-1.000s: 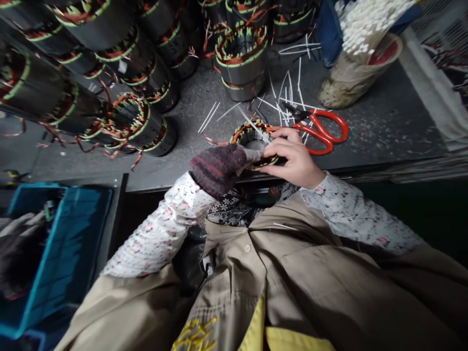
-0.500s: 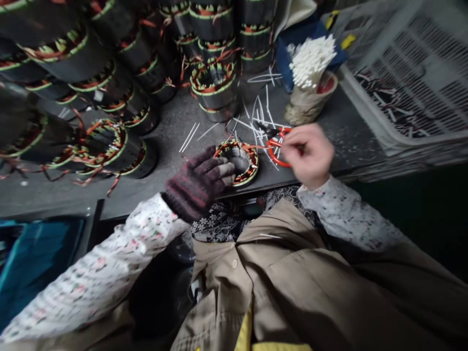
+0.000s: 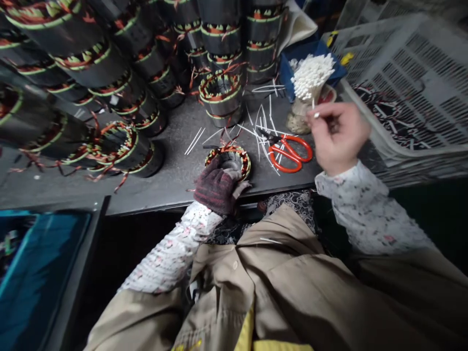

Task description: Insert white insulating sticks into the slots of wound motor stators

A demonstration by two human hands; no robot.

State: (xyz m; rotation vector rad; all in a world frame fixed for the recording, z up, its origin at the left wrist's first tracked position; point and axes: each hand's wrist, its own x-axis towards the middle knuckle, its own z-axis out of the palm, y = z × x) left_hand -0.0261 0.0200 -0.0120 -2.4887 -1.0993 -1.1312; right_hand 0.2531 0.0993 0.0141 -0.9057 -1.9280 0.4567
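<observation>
My left hand [image 3: 215, 187], in a dark striped glove with pale fingertips, is closed around the near side of a motor stator [image 3: 247, 161]. Orange windings and a light green rim show on the stator, which lies at the table's front edge; the glove hides its near-left part. My right hand [image 3: 340, 134], bare, pinches a thin white strip [image 3: 313, 104] between thumb and fingertips. It hovers just in front of a bundle of white strips [image 3: 313, 75] standing in a wrapped cup [image 3: 300, 117]. Red-handled scissors [image 3: 290, 153] lie on the table between the two hands.
Stacked stators [image 3: 221, 97] fill the back and left of the table [image 3: 171, 187]. Loose white strips [image 3: 261, 131] lie around the scissors. On the right a pale plastic basket [image 3: 398, 148] holds wire scraps; a blue bin [image 3: 287, 53] stands behind the cup.
My right hand has moved from over the scissors handles to the cup and now pinches a white strip. The scissors lie uncovered. My left hand has shifted to the stator's near side.
</observation>
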